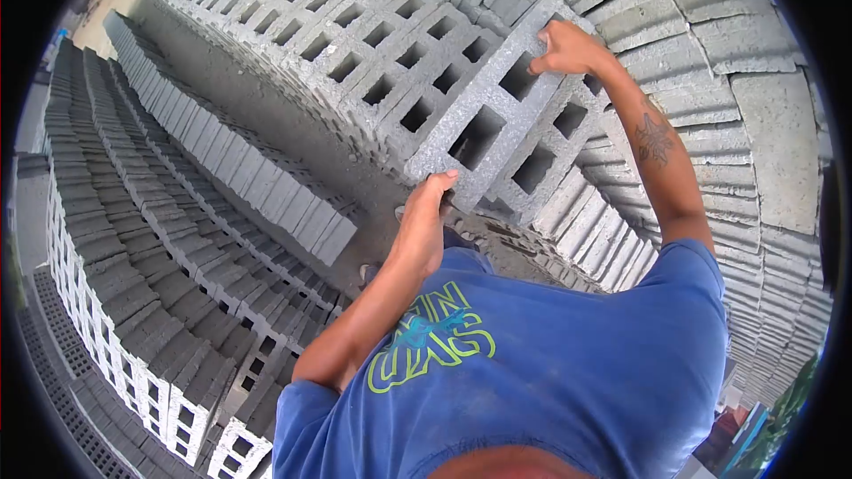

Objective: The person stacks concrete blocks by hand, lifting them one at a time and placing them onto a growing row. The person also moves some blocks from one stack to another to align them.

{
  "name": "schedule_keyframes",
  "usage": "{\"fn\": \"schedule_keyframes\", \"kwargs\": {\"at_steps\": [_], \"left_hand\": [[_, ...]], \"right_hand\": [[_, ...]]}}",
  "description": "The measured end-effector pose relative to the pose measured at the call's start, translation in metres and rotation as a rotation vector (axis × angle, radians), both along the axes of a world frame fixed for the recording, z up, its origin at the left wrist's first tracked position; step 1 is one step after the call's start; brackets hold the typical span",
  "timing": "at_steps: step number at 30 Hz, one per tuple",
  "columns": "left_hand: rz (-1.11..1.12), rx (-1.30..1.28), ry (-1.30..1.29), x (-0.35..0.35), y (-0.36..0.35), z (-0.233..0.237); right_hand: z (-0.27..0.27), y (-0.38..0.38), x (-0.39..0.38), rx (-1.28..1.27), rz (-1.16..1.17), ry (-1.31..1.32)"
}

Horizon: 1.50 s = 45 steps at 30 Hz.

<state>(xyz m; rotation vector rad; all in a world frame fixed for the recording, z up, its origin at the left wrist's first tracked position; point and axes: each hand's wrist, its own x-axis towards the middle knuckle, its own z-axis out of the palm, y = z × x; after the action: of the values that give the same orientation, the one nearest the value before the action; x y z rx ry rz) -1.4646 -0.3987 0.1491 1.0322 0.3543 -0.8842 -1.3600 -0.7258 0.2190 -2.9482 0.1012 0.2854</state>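
Note:
A grey hollow concrete block (pixel 498 107) lies tilted across the view in front of my chest, its open holes facing up. My left hand (pixel 429 210) is closed on its near end, thumb on the edge and the other fingers mostly hidden beneath. At the far end my right hand (pixel 568 50) grips the block, with the thumb at one of the holes. Close against the right side of the held block is another hollow block (pixel 552 144). Whether the held block rests on anything underneath cannot be made out.
A long stack of hollow blocks (pixel 355 22) runs off to the upper left. Rows of stacked blocks (pixel 151 239) stand on the left, beside a shorter row (pixel 240 155) and a narrow dirt strip (pixel 257 111). More tightly stacked blocks (pixel 710 62) rise on the right.

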Motion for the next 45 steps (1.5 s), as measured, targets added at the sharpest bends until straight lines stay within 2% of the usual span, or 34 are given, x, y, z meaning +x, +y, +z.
{"fn": "schedule_keyframes", "kwargs": {"at_steps": [2,3,4,5,6,7,8,9,10,11,12,13,15,16,17,19,20,22,25,27,30,32,34,36,37,38,39,40,41,44,45], "left_hand": [[-0.019,-0.016,0.042,0.009,-0.017,-0.036],[-0.031,-0.008,0.057,0.004,-0.015,-0.038],[-0.14,-0.041,-0.025,0.007,-0.008,-0.039],[-0.25,-0.072,-0.101,0.01,-0.001,-0.04],[-0.304,0.041,-0.183,0.013,0.012,-0.039],[-0.363,0.151,-0.272,0.018,0.024,-0.038],[-0.301,0.243,-0.379,0.022,0.034,-0.045],[-0.236,0.324,-0.512,0.026,0.042,-0.052],[-0.268,0.333,-0.511,0.03,0.043,-0.052],[-0.218,0.369,-0.709,0.035,0.038,-0.052],[-0.159,0.398,-0.908,0.04,0.033,-0.055],[-0.171,0.395,-0.912,0.047,0.025,-0.061],[-0.213,0.301,-1.012,0.058,0.008,-0.077],[-0.223,0.3,-1.018,0.063,0.001,-0.079],[-0.217,0.206,-1.008,0.067,-0.006,-0.08],[-0.187,0.119,-1.046,0.067,-0.016,-0.079],[-0.206,0.131,-1.045,0.063,-0.022,-0.081],[-0.05,0.136,-0.888,0.059,-0.034,-0.085],[-0.003,0.179,-0.911,0.058,-0.041,-0.088],[0.011,0.247,-0.914,0.059,-0.04,-0.086],[0.067,0.213,-0.881,0.071,-0.046,-0.082],[0.001,0.041,-0.872,0.08,-0.045,-0.082],[-0.097,0.077,-0.852,0.078,-0.041,-0.067],[-0.179,0.043,-0.868,0.081,-0.037,-0.069],[-0.203,0.029,-0.863,0.084,-0.032,-0.067],[-0.325,0.026,-0.865,0.086,-0.027,-0.063],[-0.439,0.023,-0.869,0.09,-0.022,-0.061],[-0.445,0.009,-0.866,0.094,-0.016,-0.063],[-0.52,-0.062,-0.893,0.098,-0.01,-0.067],[-0.634,-0.17,-1.024,0.12,0.001,-0.094],[-0.696,-0.06,-1.123,0.125,0.003,-0.108]], "right_hand": [[-0.047,-0.036,-0.001,0.072,0.072,0.031],[-0.048,-0.039,-0.004,0.066,0.04,0.118],[-0.05,-0.043,-0.003,0.068,0.028,0.116],[-0.054,-0.046,-0.006,0.067,0.053,0.032],[-0.063,-0.043,-0.019,0.076,0.069,-0.04],[-0.055,-0.035,-0.028,-0.018,0.093,-0.095],[-0.055,-0.037,-0.037,0.037,0.082,-0.181],[-0.05,-0.039,-0.05,0.066,0.04,-0.377],[-0.046,-0.04,-0.066,0.089,-0.004,-0.572],[-0.05,-0.04,-0.09,0.092,-0.027,-0.571],[-0.056,-0.038,-0.12,0.399,-0.295,-0.786],[-0.067,-0.04,-0.142,0.707,-0.562,-0.995],[-0.151,-0.043,-0.183,1.111,-0.805,-0.992],[-0.172,-0.014,-0.189,1.193,-0.912,-0.919],[-0.201,0.007,-0.187,1.275,-0.889,-0.971],[-0.214,0.061,-0.165,1.663,-0.942,-1.043],[-0.186,0.08,-0.159,1.904,-0.966,-1.057],[-0.193,0.078,-0.161,2.068,-0.906,-0.996],[-0.197,0.075,-0.157,1.955,-0.893,-1.082],[-0.199,0.076,-0.155,1.966,-0.869,-1.101],[-0.21,0.07,-0.148,1.981,-0.852,-1.118],[-0.209,0.07,-0.141,1.84,-0.939,-1.155],[-0.203,0.068,-0.142,1.914,-0.709,-1.141],[-0.209,0.059,-0.151,1.898,-0.829,-1.032],[-0.194,0.065,-0.155,1.786,-0.921,-1.023],[-0.191,0.062,-0.16,1.771,-1.018,-0.96],[-0.19,0.063,-0.165,1.66,-1.042,-1.003],[-0.191,0.067,-0.169,1.551,-1.056,-1.038],[-0.194,0.079,-0.176,1.537,-1.052,-1.042],[-0.187,0.143,-0.209,1.276,-0.783,-1.017],[-0.187,0.165,-0.218,1.195,-0.703,-1.01]]}}
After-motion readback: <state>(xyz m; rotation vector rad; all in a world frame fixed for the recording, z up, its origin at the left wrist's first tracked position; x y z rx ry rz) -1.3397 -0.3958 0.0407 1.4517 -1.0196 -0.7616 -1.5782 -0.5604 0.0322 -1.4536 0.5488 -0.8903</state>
